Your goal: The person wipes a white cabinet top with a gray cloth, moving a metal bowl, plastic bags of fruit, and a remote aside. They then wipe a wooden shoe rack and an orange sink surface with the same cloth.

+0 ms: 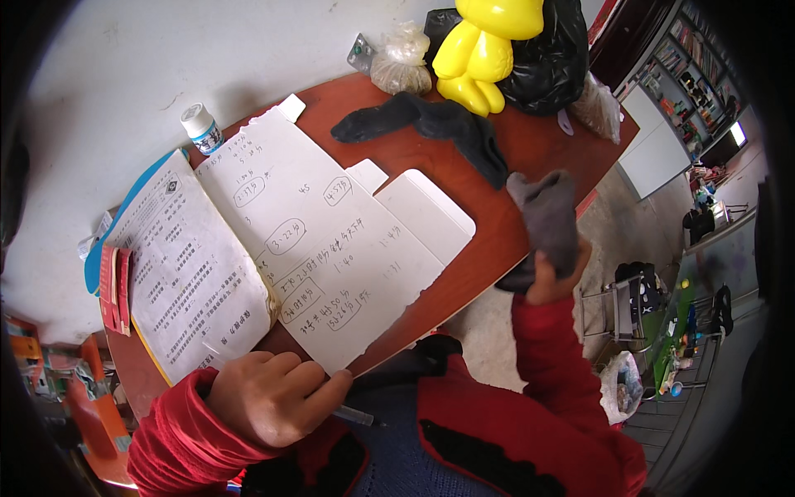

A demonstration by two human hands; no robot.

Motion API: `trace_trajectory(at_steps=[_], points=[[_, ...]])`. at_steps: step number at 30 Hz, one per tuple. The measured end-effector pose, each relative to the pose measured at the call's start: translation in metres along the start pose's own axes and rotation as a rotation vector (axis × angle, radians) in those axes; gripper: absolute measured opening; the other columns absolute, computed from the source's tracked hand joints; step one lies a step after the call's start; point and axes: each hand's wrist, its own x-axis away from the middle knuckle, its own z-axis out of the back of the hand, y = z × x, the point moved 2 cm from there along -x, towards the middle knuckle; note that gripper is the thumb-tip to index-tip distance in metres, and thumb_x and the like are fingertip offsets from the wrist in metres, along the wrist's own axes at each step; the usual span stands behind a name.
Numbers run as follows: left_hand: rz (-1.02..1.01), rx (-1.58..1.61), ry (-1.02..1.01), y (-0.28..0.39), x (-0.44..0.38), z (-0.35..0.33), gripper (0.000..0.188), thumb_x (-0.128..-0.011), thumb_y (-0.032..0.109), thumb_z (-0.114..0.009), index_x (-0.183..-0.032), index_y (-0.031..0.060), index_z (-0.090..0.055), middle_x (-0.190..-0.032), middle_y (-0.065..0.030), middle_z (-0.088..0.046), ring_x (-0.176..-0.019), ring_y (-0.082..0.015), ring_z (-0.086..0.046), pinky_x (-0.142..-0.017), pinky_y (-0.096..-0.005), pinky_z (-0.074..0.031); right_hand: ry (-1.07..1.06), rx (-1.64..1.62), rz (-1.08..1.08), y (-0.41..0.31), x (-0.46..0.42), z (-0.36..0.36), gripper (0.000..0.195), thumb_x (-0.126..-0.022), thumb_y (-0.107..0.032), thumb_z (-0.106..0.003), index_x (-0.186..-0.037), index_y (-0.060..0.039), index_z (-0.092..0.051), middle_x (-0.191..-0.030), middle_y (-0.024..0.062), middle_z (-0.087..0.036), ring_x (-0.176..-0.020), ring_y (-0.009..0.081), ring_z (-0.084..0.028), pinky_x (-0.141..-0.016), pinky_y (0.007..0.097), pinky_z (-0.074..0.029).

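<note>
My right hand (pixel 553 276) is closed around a dark grey sock (pixel 546 205) at the right edge of the brown-red table (pixel 497 143). Its upper part stands out above my fingers. Two dark socks (pixel 428 118), or one long heap of sock fabric, lie across the table beyond the card. My left hand (pixel 282 391) is at the near table edge, fingers curled, with a clear-barrelled pen (pixel 354 415) sticking out below it. Beside that hand lie an unfolded white cardboard sheet (pixel 335 242) with handwriting and a worn printed booklet (pixel 192 267).
A white-capped bottle (pixel 202 129) stands by the wall. Farther back are a yellow plastic figure (pixel 478 56), black plastic bags (pixel 546 68) and tied clear bags (pixel 402 62). Small red booklets (pixel 115 289) lie at the left. Right of the table are metal-framed chairs and a white sack (pixel 621 388).
</note>
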Motion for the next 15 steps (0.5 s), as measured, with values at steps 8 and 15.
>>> trace_trajectory(at_steps=[8, 15], points=[[-0.013, -0.059, -0.004, -0.003, 0.002, -0.002, 0.017, -0.065, 0.011, -0.060, -0.080, 0.0031, -0.058, -0.058, -0.0005, -0.044, -0.051, -0.0126, -0.049, -0.042, -0.0240, -0.040, -0.243, 0.011, 0.299, -0.005, -0.001, -0.003, 0.055, -0.072, -0.029, -0.060, -0.115, 0.0004, -0.041, -0.115, 0.0177, -0.049, -0.103, 0.0250, -0.049, -0.092, 0.0388, -0.035], [0.002, -0.064, -0.012, -0.001, 0.003, -0.001, 0.016, -0.064, 0.011, -0.058, -0.077, 0.0025, -0.056, -0.058, -0.0013, -0.044, -0.052, -0.0139, -0.050, -0.043, -0.0251, -0.041, -0.051, 0.079, -0.035, 0.068, -0.055, 0.030, 0.040, -0.072, -0.014, -0.062, -0.107, -0.0022, -0.045, -0.104, 0.0103, -0.053, -0.094, 0.0214, -0.051, -0.087, 0.0337, -0.038]])
